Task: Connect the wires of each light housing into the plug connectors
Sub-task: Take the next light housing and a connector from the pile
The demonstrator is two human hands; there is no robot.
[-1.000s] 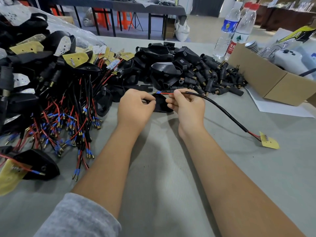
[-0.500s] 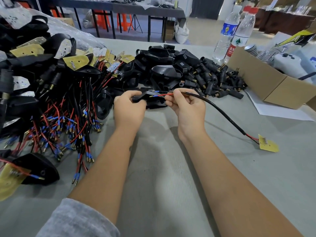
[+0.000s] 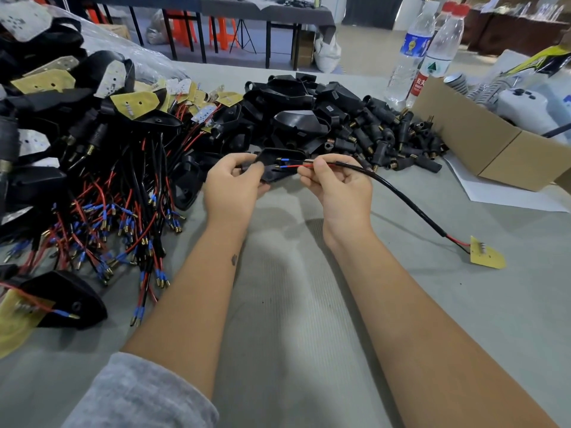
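Grey table covering (image 3: 278, 319) carries heaps of wired assemblies (image 3: 102, 193) at left and black plug connectors (image 3: 389, 143) behind. Left hand (image 3: 230, 186) grips a black light housing (image 3: 278, 163), raised just above the table. Right hand (image 3: 340, 186) pinches the red wire (image 3: 292, 166) at the housing's opening; its black sheathed cable (image 3: 404, 199) trails right to a yellow LED board (image 3: 486, 257) lying on the table.

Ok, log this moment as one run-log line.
left hand: grips black housing | right hand: pinches red wire at housing | cable trails to yellow board
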